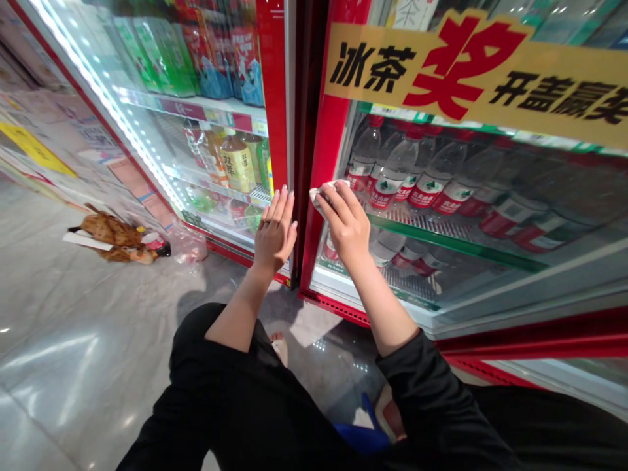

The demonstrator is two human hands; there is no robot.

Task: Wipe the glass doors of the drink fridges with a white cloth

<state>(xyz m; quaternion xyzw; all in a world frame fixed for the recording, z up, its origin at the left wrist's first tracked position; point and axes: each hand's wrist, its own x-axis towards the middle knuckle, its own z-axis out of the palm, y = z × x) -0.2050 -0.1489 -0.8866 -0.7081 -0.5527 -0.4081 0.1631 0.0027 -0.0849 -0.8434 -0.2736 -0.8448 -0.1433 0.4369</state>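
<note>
Wiping the red door frame point(320, 196) of the right fridge, the right hand point(346, 222) pinches a white cloth point(321, 191) against it beside the glass. Left hand point(276, 230) rests flat, fingers together and extended, on the left fridge's frame point(275, 98). Doing this well probably means firm, even strokes along the frame, left hand bracing.

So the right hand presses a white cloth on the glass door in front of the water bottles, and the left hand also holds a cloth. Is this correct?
Not fully. In the head view the left hand holds nothing: it lies open and flat on the red door frame. The rest is right: the right hand presses a white cloth on the glass door in front of the water bottles.
</note>
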